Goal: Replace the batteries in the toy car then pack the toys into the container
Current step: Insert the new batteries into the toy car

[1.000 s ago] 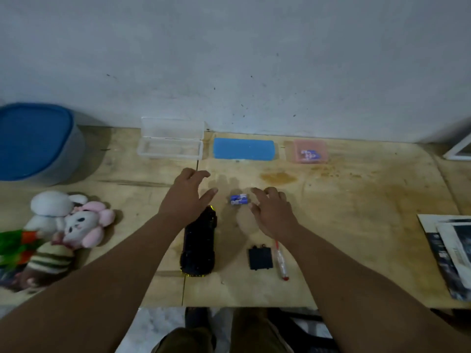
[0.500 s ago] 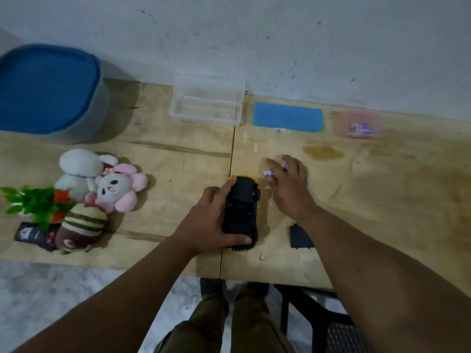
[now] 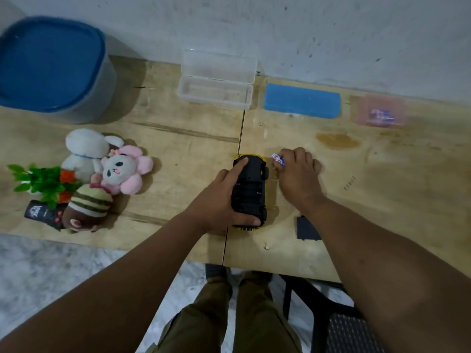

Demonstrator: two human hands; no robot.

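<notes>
The black and yellow toy car [image 3: 251, 189] lies upside down near the table's front edge, its battery bay showing. My left hand [image 3: 221, 200] grips the car from its left side, index finger along the underside. Just right of the car, my right hand [image 3: 297, 174] pinches a blue and white battery [image 3: 278, 159] at the fingertips. The black battery cover [image 3: 307, 228] lies flat beside my right wrist. The blue-lidded container [image 3: 51, 70] stands at the back left.
Plush toys [image 3: 102, 174], a green plant toy [image 3: 43, 180] and a black remote [image 3: 44, 214] lie at the left. An open clear case [image 3: 216, 82], a blue pad [image 3: 302, 101] and a pink battery box [image 3: 379, 112] line the wall. A small peg [image 3: 267, 247] lies near the front edge.
My left hand came down from above the car and took hold of its side. My right hand closed on the battery and picked it up beside the car. The view tilted downward.
</notes>
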